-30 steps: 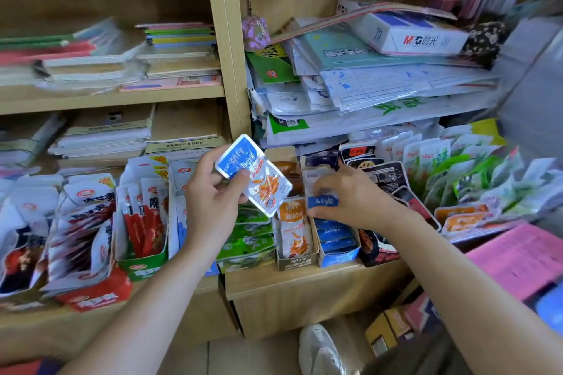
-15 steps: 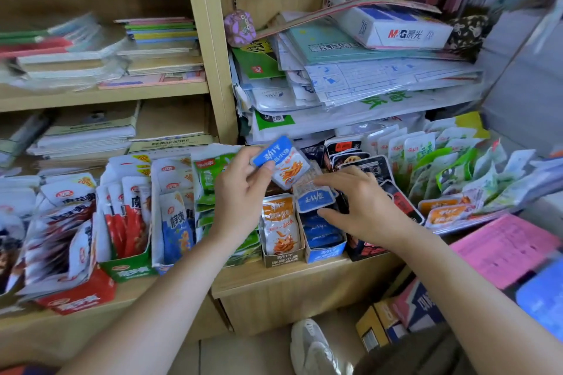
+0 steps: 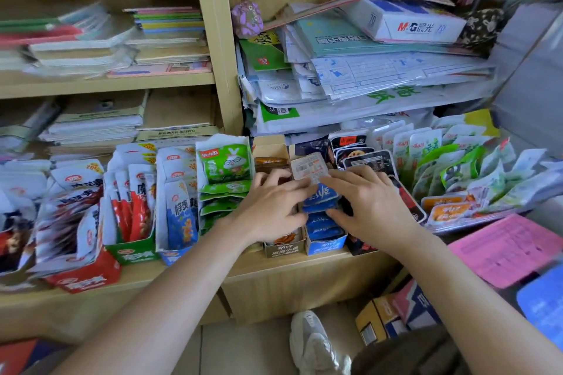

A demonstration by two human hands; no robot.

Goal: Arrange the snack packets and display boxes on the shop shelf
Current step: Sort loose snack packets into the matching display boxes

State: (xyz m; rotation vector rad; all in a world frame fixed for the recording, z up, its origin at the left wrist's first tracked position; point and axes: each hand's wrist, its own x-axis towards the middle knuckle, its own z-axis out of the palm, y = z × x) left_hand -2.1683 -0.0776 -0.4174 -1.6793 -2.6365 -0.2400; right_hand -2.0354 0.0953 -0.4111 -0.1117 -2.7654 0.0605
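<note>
1. A white-backed packet stood at the back of the blue box on the shelf.
2. The left hand touched its edge; whether it pinched, I cannot tell.
3. The right hand, fingers spread, pressed the blue packets.

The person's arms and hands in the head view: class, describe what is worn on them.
Nothing shows on them: the left hand and right hand wear no gloves, rings or watch; the left forearm and right forearm are bare, with no sleeve in view.

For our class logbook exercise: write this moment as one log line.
step: packet into blue box | left hand: on packet | right hand: on packet | box: on shelf
</note>
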